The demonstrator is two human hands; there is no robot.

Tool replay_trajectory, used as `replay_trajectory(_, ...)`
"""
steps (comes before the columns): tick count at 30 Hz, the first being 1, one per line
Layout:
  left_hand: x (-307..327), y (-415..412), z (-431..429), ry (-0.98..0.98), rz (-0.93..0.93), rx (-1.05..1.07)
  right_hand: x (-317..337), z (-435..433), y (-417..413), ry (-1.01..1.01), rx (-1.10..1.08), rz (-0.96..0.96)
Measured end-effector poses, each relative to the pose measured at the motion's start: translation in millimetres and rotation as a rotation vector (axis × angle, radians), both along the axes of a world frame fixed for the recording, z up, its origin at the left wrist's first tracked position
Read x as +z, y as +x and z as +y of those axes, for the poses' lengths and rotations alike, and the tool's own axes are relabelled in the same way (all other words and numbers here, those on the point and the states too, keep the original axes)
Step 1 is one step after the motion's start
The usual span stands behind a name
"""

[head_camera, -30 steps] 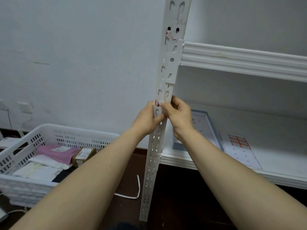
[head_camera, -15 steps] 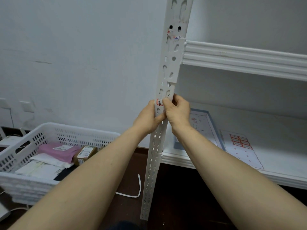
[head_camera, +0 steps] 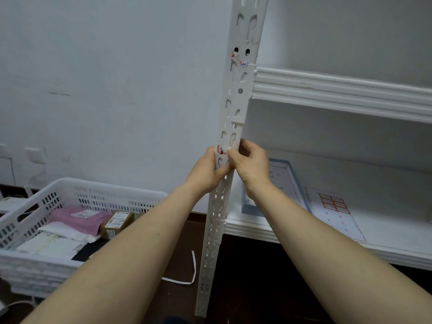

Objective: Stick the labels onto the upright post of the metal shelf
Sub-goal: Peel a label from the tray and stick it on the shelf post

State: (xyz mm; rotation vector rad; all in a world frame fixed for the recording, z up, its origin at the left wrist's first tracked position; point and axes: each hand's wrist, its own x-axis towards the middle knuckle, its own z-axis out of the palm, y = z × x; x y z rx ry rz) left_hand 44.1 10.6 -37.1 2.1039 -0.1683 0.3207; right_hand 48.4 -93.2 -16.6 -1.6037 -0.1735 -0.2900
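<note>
The white slotted upright post (head_camera: 236, 104) of the metal shelf runs from the top of the view down to the floor. A small red-bordered label (head_camera: 221, 149) lies on the post at hand height. My left hand (head_camera: 205, 170) grips the post from the left, its thumb across the front just below the label. My right hand (head_camera: 251, 163) curls round the post's right edge, with its fingertip on the label's right end. Another label with blue writing (head_camera: 240, 61) is stuck higher up the post. A sheet of red-bordered labels (head_camera: 333, 204) lies on the lower shelf.
A white plastic basket (head_camera: 98, 192) with parcels and a pink bag stands on the dark floor at left. A blue-edged box (head_camera: 278, 183) lies on the lower white shelf board (head_camera: 257, 230). An upper shelf board (head_camera: 339, 92) juts right. A white paper strip (head_camera: 187, 274) lies on the floor.
Both hands have stayed on the post at the label. My right fingers have shifted slightly along the label's right end. The view has tilted up a little.
</note>
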Motion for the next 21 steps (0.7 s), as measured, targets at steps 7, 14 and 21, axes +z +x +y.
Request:
replay_trajectory(7, -4, 4, 2, -0.038, -0.013, -0.019, -10, -12, -5, -0.185, -0.214, -0.229)
replay_trajectory(14, -3, 4, 1, -0.027, -0.028, -0.01, -12, -21, 8, -0.767, -0.46, -0.858)
replay_trajectory(21, -6, 8, 1, -0.057, 0.013, -0.007, 10, -31, 18, -1.236, -0.505, -1.284)
